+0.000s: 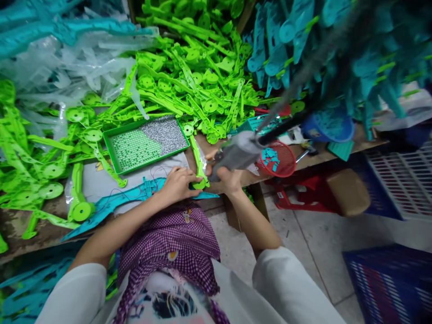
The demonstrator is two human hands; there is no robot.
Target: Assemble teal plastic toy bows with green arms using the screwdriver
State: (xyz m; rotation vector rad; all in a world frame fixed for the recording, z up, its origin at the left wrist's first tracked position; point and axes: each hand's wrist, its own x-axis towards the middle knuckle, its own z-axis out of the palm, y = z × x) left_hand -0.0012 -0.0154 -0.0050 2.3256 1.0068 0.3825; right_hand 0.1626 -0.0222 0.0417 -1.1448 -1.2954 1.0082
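Blue plastic shell (146,189) lies on the table (20,229) near side, left hand (178,183) pinching a green plastic lever (199,165) over it, right hand (231,180) clasping a power screwdriver (238,150). Assembly seems unfinished; far green parts (192,81) lie loose.

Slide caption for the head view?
Right hand grips a grey tool, left hand touches a green plastic part, green pieces heaped beyond.
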